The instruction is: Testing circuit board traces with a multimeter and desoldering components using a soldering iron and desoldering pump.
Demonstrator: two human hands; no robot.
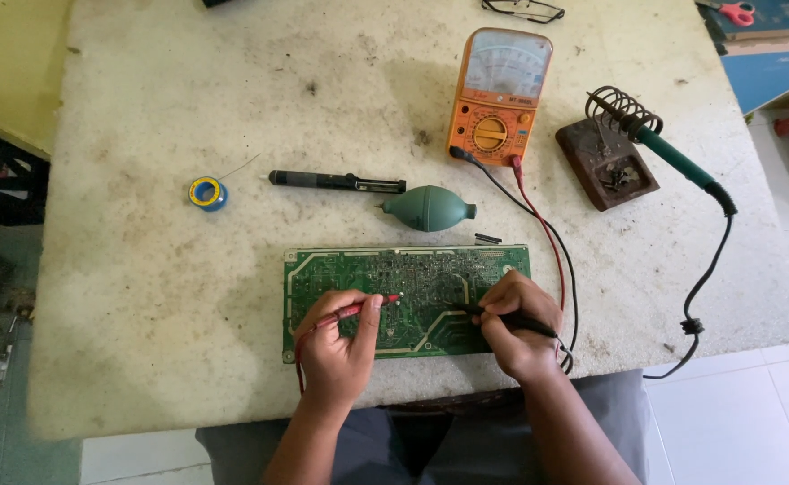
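Honestly, with your left hand pinching the red probe and right hand gripping the black probe on the near green circuit board, keep both tips steady and glance at the orange multimeter far behind.

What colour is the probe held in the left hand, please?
Red: the probe in the left hand, seen in the head view.

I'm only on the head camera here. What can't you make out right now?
- Exact contact of the red probe tip on the green circuit board: too small.
- Black probe tip: hidden under the right hand.
- Orange multimeter needle reading: too small.
- Black-framed glasses and red-handled scissors: cut by the top edge.
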